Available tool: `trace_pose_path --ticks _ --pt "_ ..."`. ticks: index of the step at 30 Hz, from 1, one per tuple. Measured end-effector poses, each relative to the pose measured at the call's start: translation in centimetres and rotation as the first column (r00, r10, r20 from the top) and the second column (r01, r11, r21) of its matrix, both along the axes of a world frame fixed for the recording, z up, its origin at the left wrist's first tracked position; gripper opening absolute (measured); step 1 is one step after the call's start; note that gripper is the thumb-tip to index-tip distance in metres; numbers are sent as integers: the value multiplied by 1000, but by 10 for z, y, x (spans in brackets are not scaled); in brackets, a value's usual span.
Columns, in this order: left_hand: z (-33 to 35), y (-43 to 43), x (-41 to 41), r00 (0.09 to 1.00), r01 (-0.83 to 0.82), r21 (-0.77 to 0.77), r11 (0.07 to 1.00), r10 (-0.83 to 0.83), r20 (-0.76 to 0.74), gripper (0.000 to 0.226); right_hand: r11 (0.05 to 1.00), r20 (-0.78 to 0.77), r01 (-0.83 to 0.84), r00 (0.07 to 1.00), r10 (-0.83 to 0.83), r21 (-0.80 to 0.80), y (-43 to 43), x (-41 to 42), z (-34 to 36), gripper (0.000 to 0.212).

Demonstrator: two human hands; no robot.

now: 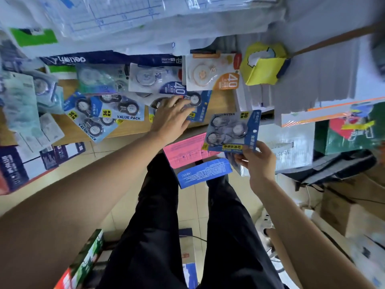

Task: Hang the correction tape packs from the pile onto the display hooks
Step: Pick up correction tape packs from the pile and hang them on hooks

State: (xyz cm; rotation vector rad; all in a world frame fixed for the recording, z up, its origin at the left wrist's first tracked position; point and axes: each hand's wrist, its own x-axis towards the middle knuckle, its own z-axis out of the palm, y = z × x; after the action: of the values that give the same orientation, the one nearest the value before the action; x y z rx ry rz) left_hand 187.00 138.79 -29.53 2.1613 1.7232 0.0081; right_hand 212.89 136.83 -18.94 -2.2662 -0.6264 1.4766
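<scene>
Several correction tape packs lie in a loose pile on a wooden table (68,126). Blue "VALUE PACK" cards (116,110) with three black rollers each lie at the middle left. My left hand (171,117) rests flat, fingers spread, on another blue pack (198,105) in the pile. My right hand (257,159) pinches the lower edge of a blue three-roller pack (231,132) and holds it in the air to the right of the table. White single packs marked "40", one blue (154,80) and one orange (210,74), lie further back. No display hooks are visible.
A yellow tissue box (264,65) stands at the back right. A pink sheet (187,150) and a blue pack (203,173) sit near my knees. Cardboard boxes (343,213) crowd the floor on the right, and printed boxes (18,165) on the left. Plastic-wrapped stock fills the far side.
</scene>
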Motion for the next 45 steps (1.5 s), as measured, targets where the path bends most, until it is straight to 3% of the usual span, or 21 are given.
trace_pose_path --ticks 4,6,13,16,18,22,25,30,33,35,38,42,45 --pt "-14 15 22 981 91 -196 976 -121 -150 76 999 -13 -45 999 45 22 -9 10 6 9" --pt "-19 16 30 975 80 -208 975 -120 -187 75 997 -4 -66 998 66 32 -13 14 9 9" --pt "-26 17 34 975 206 -48 977 -201 96 57 992 46 -91 995 88 85 -26 28 19 10" --pt "-22 23 37 990 112 -143 983 -123 -69 77 991 78 -106 992 100 79 -31 32 20 9" --pt "-21 28 38 971 125 -206 970 -162 -176 90 992 80 -98 993 92 74 -33 35 20 11" --pt "-23 34 40 930 199 -171 965 -240 -277 87 993 68 -89 994 84 71 -35 37 18 12" --pt "-18 33 38 959 172 -149 974 -200 -202 66 995 43 -78 996 75 63 -36 37 16 7" --pt "-11 32 23 981 177 294 939 -192 23 23 996 8 -43 999 43 78 -34 37 20 9" --pt "8 29 21 979 120 410 904 -175 101 14 992 7 -66 998 66 107 -31 35 27 9" --pt "27 26 21 986 44 398 917 -103 130 12 986 29 -108 994 106 127 -26 34 34 8" --pt "60 28 20 980 -179 297 938 142 140 19 975 73 -171 984 162 143 -21 38 47 6" --pt "97 34 18 866 -449 111 886 402 298 23 962 87 -227 973 216 150 -12 41 64 5" --pt "128 38 15 808 -495 20 869 451 379 26 949 61 -261 965 254 176 -5 41 78 8"
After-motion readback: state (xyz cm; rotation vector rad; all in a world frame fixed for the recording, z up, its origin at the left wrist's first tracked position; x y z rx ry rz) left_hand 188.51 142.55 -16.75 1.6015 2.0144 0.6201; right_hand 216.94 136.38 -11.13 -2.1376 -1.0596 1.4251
